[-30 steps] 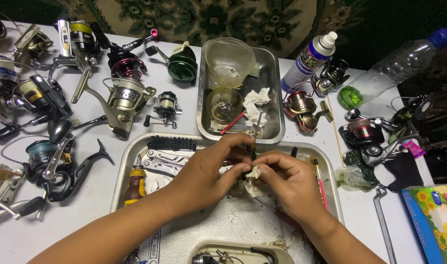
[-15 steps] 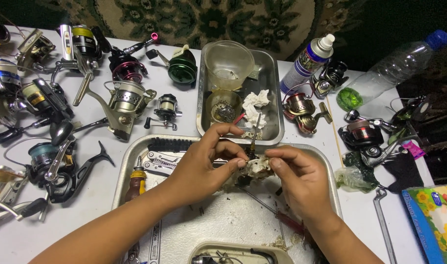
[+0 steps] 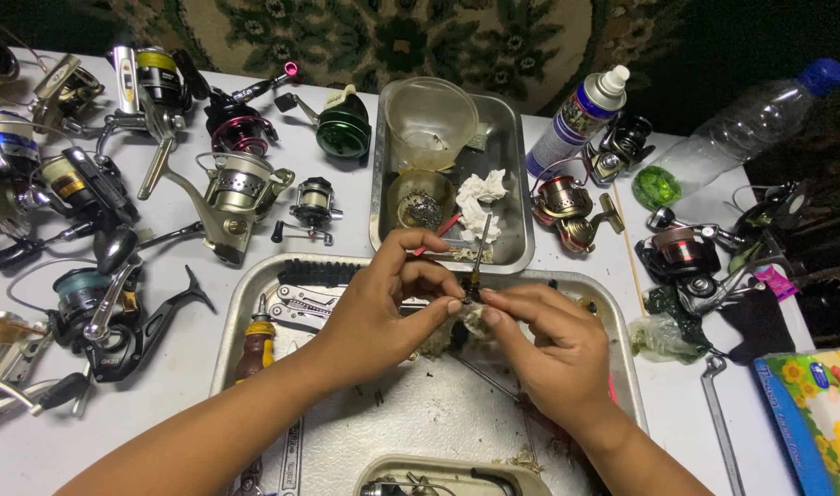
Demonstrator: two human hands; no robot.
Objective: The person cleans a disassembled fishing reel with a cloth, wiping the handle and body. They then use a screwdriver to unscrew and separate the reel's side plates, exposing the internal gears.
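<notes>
Two metal trays sit on a white table [image 3: 346, 197] with a dark patterned rug on the floor beyond its far edge. The big tray [image 3: 411, 413] lies near, under both hands; the small tray [image 3: 516, 197] lies just beyond it and holds a clear plastic cup [image 3: 431, 119], a round strainer [image 3: 420, 204] and a wad of white tissue [image 3: 479, 197].

Over the middle of the big tray the left hand [image 3: 383, 308] is closed, thumb and forefinger pinching a small dark reel part [image 3: 472, 296] from which a thin shaft [image 3: 479, 259] sticks up. The right hand [image 3: 553, 344] meets it from the right, fingertips closed on the same part and on a scrap of pale tissue just below it.

Left in the big tray lie one black brush [image 3: 319, 272], one folding multi-tool [image 3: 300, 303] and one small brown bottle [image 3: 254, 342]. About ten fishing reels [image 3: 236, 188] crowd the table to the left, and about four more [image 3: 567, 197] lie to the right. Far right stand one spray can [image 3: 576, 115] and one clear plastic bottle [image 3: 741, 124] lying on its side; a wrench [image 3: 718, 413] lies near right
</notes>
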